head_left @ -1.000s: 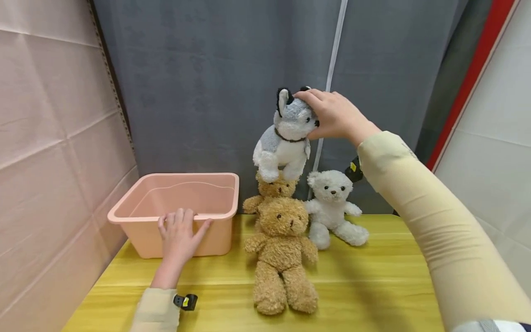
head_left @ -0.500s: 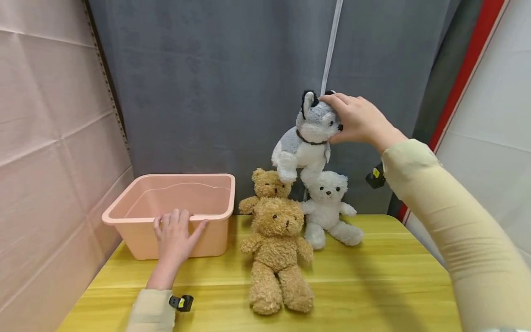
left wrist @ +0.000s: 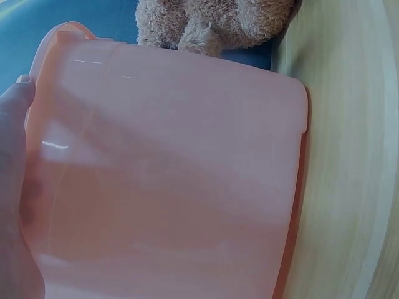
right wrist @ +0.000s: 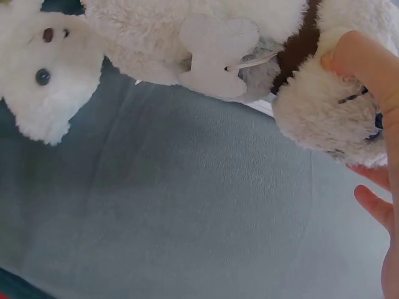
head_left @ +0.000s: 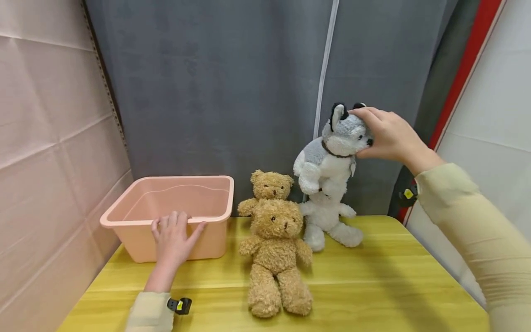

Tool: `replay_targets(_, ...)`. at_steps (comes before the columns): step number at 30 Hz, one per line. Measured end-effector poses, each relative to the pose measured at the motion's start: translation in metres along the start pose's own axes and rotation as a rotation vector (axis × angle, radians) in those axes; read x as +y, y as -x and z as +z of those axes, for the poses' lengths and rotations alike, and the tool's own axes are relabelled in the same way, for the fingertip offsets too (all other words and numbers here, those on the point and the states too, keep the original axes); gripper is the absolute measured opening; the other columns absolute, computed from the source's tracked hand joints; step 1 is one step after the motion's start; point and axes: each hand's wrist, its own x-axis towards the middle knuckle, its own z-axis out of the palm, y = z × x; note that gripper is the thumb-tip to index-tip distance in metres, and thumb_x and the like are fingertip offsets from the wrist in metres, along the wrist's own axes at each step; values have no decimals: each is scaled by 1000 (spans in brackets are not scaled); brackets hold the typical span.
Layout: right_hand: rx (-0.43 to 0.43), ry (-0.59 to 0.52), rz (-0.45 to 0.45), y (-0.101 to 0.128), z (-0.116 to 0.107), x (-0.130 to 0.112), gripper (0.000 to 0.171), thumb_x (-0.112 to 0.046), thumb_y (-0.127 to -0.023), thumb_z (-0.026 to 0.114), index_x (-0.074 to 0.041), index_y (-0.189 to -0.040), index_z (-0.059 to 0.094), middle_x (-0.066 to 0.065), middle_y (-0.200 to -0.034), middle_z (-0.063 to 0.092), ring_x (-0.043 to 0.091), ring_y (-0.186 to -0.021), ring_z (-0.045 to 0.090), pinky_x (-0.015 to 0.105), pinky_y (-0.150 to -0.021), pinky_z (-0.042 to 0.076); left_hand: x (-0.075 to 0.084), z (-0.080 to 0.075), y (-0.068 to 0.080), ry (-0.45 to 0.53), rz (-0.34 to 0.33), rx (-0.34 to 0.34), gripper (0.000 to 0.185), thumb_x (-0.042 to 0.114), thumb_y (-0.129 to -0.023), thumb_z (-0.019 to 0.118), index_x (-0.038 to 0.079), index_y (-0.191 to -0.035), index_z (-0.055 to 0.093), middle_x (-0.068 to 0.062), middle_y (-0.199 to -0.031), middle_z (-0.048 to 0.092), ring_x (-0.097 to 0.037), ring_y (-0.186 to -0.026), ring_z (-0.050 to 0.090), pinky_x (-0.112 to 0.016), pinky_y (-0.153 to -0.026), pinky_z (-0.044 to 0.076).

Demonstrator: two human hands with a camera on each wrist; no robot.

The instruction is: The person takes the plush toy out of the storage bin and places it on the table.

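My right hand (head_left: 390,136) grips a grey and white plush husky (head_left: 323,163) by its head, up in the air. The husky wears a dark collar (right wrist: 302,47) with a bone-shaped tag (right wrist: 219,55), seen in the right wrist view. Its legs overlap the head of a white teddy bear (head_left: 327,214) sitting on the table, whose face (right wrist: 47,65) shows in the right wrist view. My left hand (head_left: 172,240) holds the near rim of a pink plastic tub (head_left: 207,240), fingers over the edge and thumb outside. The tub's wall (left wrist: 168,168) fills most of the left wrist view.
Two brown teddy bears stand mid-table: a front bear (head_left: 275,258) and, partly hidden behind it, a back bear (head_left: 271,184). The wood-grain table (head_left: 365,281) ends at a grey curtain (head_left: 215,92). Pale fabric walls (head_left: 41,161) flank both sides.
My right hand has carried the husky rightward, from above the back brown bear to over the white bear, and somewhat lower. My left hand stays on the tub's rim.
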Motion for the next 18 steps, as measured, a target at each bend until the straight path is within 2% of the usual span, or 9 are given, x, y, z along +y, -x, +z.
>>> replay_targets(10,47,-13,-16,45,-4,3,102,-11,-52,95,-10,-140,43,23,-133,50,45,-105,53,63,-88,41,-2,-3,-5,-3,12,-5,47,50,-86,65,8,-98,49,-7,-87,39,-36,-92,37,-58,-96,13)
replay_targets(14,85,0,-118,64,6,6,104,-12,-46,97,-6,-137,46,24,-129,52,43,-102,55,61,-85,44,-2,-2,-6,7,17,-1,44,47,-85,67,8,-96,48,-7,-87,39,-35,-91,37,-58,-96,13)
replay_targets(18,87,48,-232,83,18,1,105,-18,-45,96,-4,-137,47,22,-127,54,41,-103,55,57,-85,44,-2,-3,-4,14,16,3,43,44,-85,68,8,-95,48,-8,-87,40,-36,-91,37,-58,-96,13)
